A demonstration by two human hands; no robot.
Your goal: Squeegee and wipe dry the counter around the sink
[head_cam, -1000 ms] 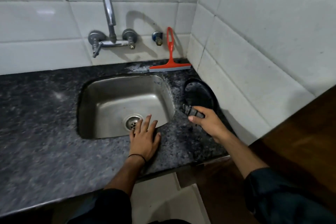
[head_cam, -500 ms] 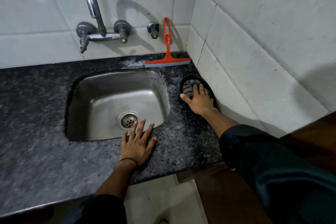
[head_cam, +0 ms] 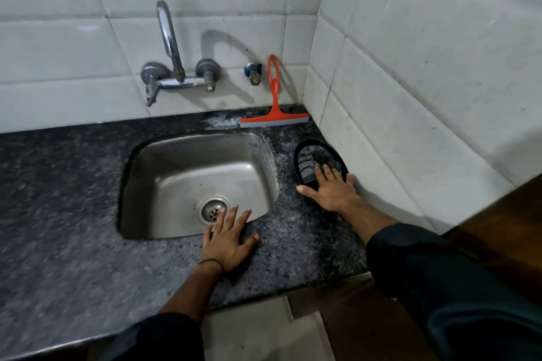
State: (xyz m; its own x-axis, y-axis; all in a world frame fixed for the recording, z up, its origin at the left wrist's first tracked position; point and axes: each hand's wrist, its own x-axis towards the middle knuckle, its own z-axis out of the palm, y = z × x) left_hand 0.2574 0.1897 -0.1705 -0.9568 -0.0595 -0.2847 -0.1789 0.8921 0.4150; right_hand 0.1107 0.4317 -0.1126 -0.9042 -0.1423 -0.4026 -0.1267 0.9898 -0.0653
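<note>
Right of the sink (head_cam: pixel 176 173), the right hand (head_cam: pixel 331 187) was laid, grip apart, on a cloth (head_cam: pixel 306 165) in a dish (head_cam: pixel 322 145); the left hand (head_cam: pixel 228 246), grip likewise apart, was laid flat at its front.

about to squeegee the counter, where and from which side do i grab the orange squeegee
Take the squeegee by its handle, below the loop, coming from the front. It stands upright against the back wall, blade on the counter, leaving its front free.
</note>
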